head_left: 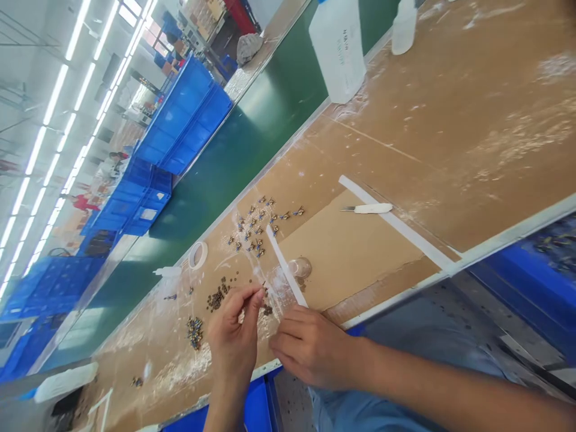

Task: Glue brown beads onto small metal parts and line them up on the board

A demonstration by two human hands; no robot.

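Note:
My left hand (236, 330) is raised over the brown work surface, thumb and forefinger pinched together. A tiny dark bit shows at the fingertips, too small to name. My right hand (315, 348) rests near the table's front edge with its fingers curled; whatever they may hold is hidden. Beyond the left hand lies a scatter of small dark round pieces (218, 295). To its left sits a heap of small brass-and-blue parts (195, 333). Farther off, several similar parts (258, 230) are spread out separately. A small clear round cup (300, 267) stands beyond my right hand.
A white-handled knife (372, 208) lies on cardboard bordered by white tape strips (288, 270). A tape roll (198, 255) and a small white bottle (168, 272) lie near the green conveyor belt (216, 192). A large white jug (339, 54) stands far back. Blue crates (184, 114) line the belt's far side.

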